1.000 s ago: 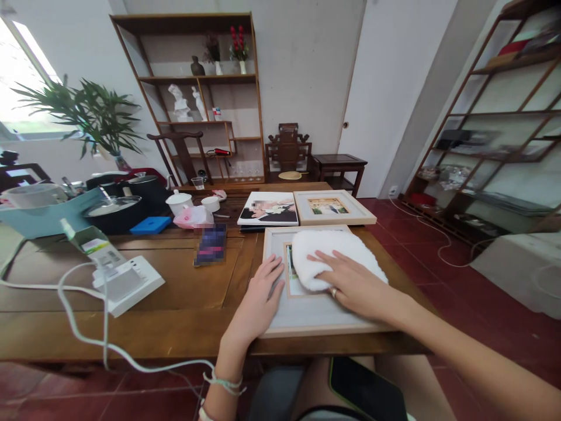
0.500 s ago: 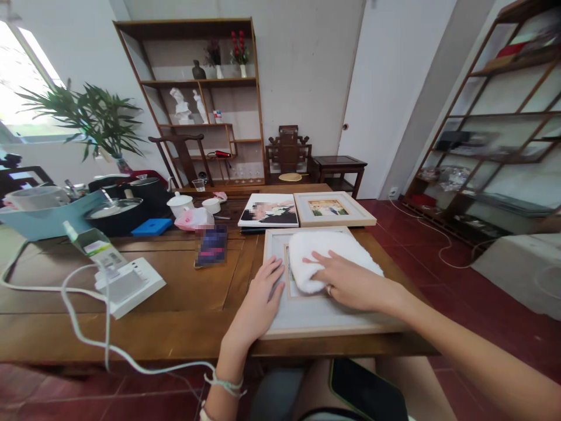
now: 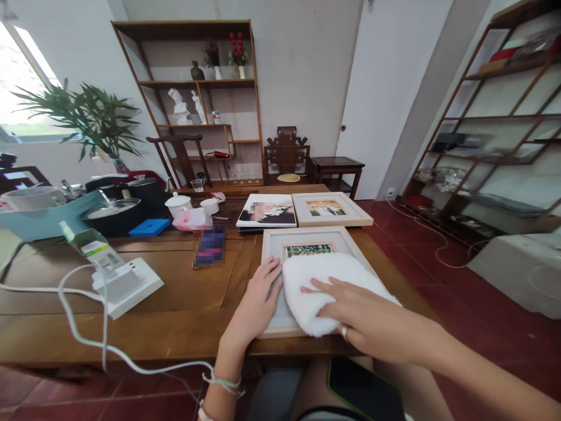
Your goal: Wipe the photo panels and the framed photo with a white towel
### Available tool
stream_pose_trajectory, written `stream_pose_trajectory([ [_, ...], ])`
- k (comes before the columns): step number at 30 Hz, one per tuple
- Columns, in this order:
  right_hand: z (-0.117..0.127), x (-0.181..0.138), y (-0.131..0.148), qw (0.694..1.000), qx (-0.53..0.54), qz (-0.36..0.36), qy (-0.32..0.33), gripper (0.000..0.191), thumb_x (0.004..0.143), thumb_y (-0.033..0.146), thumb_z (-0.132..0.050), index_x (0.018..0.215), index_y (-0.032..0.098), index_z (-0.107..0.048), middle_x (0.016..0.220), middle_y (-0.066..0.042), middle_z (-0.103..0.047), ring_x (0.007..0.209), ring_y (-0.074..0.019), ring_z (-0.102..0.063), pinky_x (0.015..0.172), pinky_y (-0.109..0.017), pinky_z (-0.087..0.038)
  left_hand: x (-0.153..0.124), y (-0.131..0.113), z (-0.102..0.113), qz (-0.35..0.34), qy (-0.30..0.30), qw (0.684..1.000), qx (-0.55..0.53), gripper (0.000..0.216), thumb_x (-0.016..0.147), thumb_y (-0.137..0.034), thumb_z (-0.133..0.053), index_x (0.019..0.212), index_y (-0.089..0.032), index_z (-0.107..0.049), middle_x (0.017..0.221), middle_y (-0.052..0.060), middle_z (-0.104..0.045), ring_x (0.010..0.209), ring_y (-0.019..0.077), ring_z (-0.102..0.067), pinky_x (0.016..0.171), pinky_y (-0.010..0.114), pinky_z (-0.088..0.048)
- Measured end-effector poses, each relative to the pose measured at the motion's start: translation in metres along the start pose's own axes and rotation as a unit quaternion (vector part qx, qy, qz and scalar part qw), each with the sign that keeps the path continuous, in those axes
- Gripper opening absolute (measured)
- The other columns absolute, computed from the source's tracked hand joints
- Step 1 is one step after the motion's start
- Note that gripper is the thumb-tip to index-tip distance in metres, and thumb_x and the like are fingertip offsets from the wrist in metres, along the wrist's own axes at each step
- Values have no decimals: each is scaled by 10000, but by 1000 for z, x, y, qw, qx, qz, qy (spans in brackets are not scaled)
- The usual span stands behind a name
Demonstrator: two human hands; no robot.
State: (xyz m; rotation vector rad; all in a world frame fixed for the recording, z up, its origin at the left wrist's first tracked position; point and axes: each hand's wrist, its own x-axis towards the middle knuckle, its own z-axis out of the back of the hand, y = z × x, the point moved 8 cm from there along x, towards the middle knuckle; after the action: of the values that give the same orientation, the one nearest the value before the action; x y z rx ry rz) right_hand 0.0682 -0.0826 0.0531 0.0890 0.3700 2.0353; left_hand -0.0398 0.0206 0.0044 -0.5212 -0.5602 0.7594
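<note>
A light wooden picture frame (image 3: 272, 241) lies flat near the front edge of the wooden table (image 3: 184, 280). My left hand (image 3: 258, 298) rests flat on the frame's left side, fingers spread. My right hand (image 3: 366, 318) presses flat on a fluffy white cloth (image 3: 322, 278) that covers the lower part of the frame's glass. The top strip of the photo (image 3: 308, 251) shows above the cloth.
Two more framed pictures (image 3: 268, 210) (image 3: 331, 209) lie behind. A white device (image 3: 125, 283) with a trailing cable, a blurred card (image 3: 209, 245), pots (image 3: 114, 213), a pink bag and cups sit to the left. A dark phone (image 3: 366, 389) rests on my lap. Shelves stand behind and right.
My right hand has drawn the white cloth down the glass toward me, uncovering the top of the photo. My left hand has stayed on the frame's left side.
</note>
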Motion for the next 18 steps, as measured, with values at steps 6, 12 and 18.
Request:
stream_pose_trajectory([
  [6, 2, 41, -60, 991, -97, -44, -85, 534, 698, 10, -419, 1179, 176, -580, 1474, -104, -289, 1370, -237, -183, 1108, -470, -180, 0, 0, 0, 4, 1, 1000, -3, 412, 922, -268, -356, 1289, -132, -486, 1424, 112, -402, 1364, 199, -272, 1119, 447, -238],
  [12, 19, 77, -87, 980, -157, -66, -100, 568, 702, -12, -414, 1226, 158, -548, 1487, -117, -249, 1369, -305, -161, 1068, -520, -243, 0, -1, 1, 19, 2, 1000, -10, 408, 919, -289, -374, 1282, -148, -495, 1425, 98, -405, 1370, 200, -261, 1123, 436, -229],
  [18, 8, 74, -60, 988, -144, -19, -57, 560, 651, -39, -391, 1133, 129, -623, 1468, -129, -287, 1371, -302, -150, 1077, -543, -190, 0, 0, 1, 25, 2, 999, -27, 413, 932, -316, -351, 1280, -151, -498, 1421, 92, -410, 1368, 190, -266, 1125, 424, -227],
])
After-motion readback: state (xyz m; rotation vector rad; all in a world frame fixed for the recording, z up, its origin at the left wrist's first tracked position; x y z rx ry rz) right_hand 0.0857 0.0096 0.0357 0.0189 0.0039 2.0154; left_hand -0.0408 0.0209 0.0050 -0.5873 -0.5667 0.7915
